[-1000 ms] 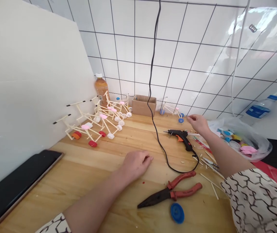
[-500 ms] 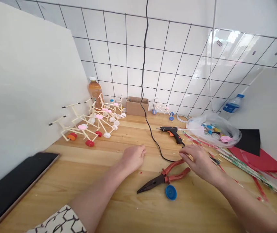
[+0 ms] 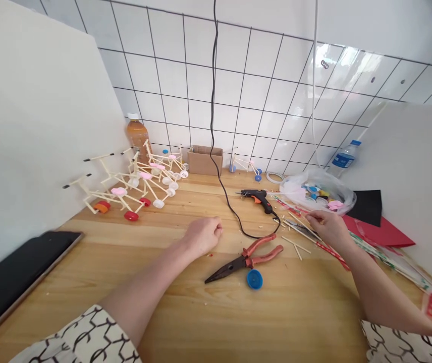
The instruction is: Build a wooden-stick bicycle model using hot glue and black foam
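My left hand (image 3: 203, 236) rests closed on the wooden table, left of the pliers; whatever its curled fingers hold, if anything, is hidden. My right hand (image 3: 329, 229) is over the thin sticks and red strips at the right, fingers bent together, and what they pinch is too small to name. Between the hands lie red-handled pliers (image 3: 244, 262) and a blue bottle cap (image 3: 254, 279). Short pale sticks (image 3: 295, 244) lie right of the pliers. Behind them is a black glue gun (image 3: 257, 198) with its cable looping in front.
Stick-built tricycle models (image 3: 119, 191) stand at the left, near an orange drink bottle (image 3: 138, 136). A small cardboard box (image 3: 205, 160) is by the tiled wall. At the right are a plastic bag of caps (image 3: 314, 194), red paper (image 3: 386, 233) and a water bottle (image 3: 344, 159). A phone (image 3: 22, 277) lies front left.
My right hand has moved right, away from the pliers' handles to the sticks. My left hand stays closed beside the pliers. The view has shifted slightly.
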Motion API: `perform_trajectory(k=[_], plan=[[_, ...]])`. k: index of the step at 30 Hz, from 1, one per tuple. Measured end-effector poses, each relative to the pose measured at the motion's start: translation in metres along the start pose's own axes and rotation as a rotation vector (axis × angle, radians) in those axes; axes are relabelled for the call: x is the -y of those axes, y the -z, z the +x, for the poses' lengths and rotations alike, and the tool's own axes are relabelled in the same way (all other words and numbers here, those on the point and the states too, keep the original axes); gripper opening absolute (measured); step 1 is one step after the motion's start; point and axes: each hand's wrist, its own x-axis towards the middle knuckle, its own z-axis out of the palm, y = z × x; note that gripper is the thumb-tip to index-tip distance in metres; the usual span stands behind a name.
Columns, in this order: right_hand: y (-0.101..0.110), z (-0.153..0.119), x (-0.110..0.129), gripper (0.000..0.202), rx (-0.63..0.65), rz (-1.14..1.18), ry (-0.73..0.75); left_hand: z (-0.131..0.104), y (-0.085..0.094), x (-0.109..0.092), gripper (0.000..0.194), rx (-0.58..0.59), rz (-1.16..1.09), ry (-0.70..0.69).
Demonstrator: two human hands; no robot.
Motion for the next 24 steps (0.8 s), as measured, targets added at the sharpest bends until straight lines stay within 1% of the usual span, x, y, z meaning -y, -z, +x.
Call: perform_trajectory(k=[5,10,15,17,20,24], plan=[[-0.002,0.001,-0.004,0.023,0.017,0.034,-0.024,0.001,0.006,-0.012,0.015,0.021,-0.102,-0.019],[0.001,0.001,-0.006,0.022,0.009,0.035,-0.065,-0.002,0.005,-0.025,0.014,-0.065,-0.259,-0.048],[0.001,0.002,-0.012,0.019,0.052,0.016,-0.084,-0.014,0.004,-0.034,0.015,-0.071,-0.443,-0.053],[0.002,0.003,-0.015,0.019,0.066,0.007,-0.089,-0.017,0.002,-0.033,0.016,-0.099,-0.504,-0.051],[0.002,0.004,-0.020,0.020,0.080,-0.009,-0.098,-0.018,-0.002,-0.026,0.016,-0.144,-0.548,-0.034],[-0.002,0.003,-0.020,0.021,0.114,-0.030,-0.079,-0.017,-0.008,-0.015,0.017,-0.130,-0.600,0.008]])
